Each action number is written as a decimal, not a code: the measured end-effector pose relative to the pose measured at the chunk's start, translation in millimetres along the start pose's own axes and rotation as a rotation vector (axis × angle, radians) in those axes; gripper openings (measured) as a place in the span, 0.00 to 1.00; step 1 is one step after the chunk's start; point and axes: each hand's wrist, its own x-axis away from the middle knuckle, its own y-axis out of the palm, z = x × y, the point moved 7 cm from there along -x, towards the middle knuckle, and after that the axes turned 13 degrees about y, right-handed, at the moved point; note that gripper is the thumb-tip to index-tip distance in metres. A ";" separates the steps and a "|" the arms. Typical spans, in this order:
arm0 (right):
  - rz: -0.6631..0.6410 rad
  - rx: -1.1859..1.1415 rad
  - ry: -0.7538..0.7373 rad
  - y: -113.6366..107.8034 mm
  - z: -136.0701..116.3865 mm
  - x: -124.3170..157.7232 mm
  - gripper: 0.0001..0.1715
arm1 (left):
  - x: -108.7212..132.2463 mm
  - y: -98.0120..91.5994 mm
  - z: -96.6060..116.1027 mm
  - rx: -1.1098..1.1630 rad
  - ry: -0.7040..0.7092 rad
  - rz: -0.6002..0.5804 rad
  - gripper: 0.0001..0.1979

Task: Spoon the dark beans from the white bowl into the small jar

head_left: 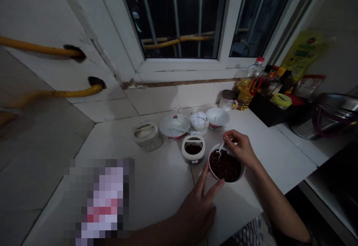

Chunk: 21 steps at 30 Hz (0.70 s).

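Observation:
A white bowl (242, 174) with a pink outer edge stands on the counter, holding dark reddish-brown, coarse food. My left hand (197, 210) steadies it from the near left, two fingers spread against its side and rim, the others curled. Above the bowl's far rim, my right hand (239, 147) pinches a small white spoon (220, 150) by its handle. The spoon's tip dips into the food, so its end is partly hidden. Just left of the bowl sits a small seasoning jar (193, 159) with a white rim and dark contents.
Behind stand a pale-filled container (148, 141), a shallow bowl (173, 124), a clear jar (199, 121), another bowl (219, 118) and a lidded jar (228, 101). An oil bottle (244, 93), black rack (260, 109) and metal pot (310, 117) line the right. A blurred-out object (104, 197) lies left.

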 end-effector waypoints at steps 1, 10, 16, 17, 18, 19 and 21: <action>0.005 -0.008 0.003 -0.1 0.4 -0.1 0.12 | 0.2 -0.7 -1.2 0.024 -0.017 0.002 0.43; 0.038 -0.030 0.025 -0.4 4.4 -1.8 0.13 | -1.2 -6.3 -6.0 0.183 -0.050 0.052 0.34; 0.028 -0.047 0.051 0.7 8.9 -4.2 0.13 | -4.2 -8.6 -9.0 0.229 -0.074 0.060 0.33; 0.028 -0.056 0.058 0.5 9.8 -4.7 0.13 | -5.4 -9.7 -8.7 0.236 -0.075 0.066 0.32; 0.027 -0.063 0.061 0.3 10.3 -5.0 0.13 | -7.0 -10.8 -8.0 0.244 -0.076 0.072 0.31; 0.028 -0.068 0.061 -0.1 10.2 -5.2 0.13 | -8.5 -12.1 -7.7 0.250 -0.089 0.086 0.29; 0.029 -0.073 0.057 -0.8 9.4 -5.3 0.13 | -11.8 -15.3 -7.3 0.260 -0.122 0.140 0.27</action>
